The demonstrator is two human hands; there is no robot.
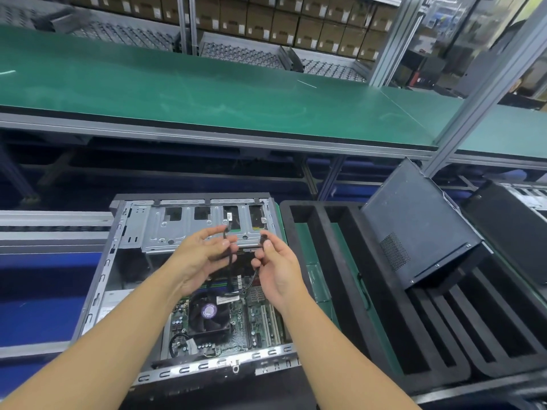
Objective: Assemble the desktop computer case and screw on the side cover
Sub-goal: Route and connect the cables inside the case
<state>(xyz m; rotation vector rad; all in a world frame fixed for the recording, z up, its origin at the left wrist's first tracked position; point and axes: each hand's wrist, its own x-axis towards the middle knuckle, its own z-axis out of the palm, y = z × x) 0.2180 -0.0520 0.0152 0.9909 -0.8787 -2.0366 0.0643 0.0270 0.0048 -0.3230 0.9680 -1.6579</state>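
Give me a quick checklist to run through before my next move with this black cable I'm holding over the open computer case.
1. Grip on the black cable: left hand and right hand each pinch an end, ok.
2. Computer case open for access: lies on its side, motherboard exposed, ok.
3. Cable's lower run seated on the motherboard: cannot tell.
4. Side cover ready: off the case, leaning in the foam tray on the right, ok.
5. Screws and driver for the cover: none in view, cannot tell.
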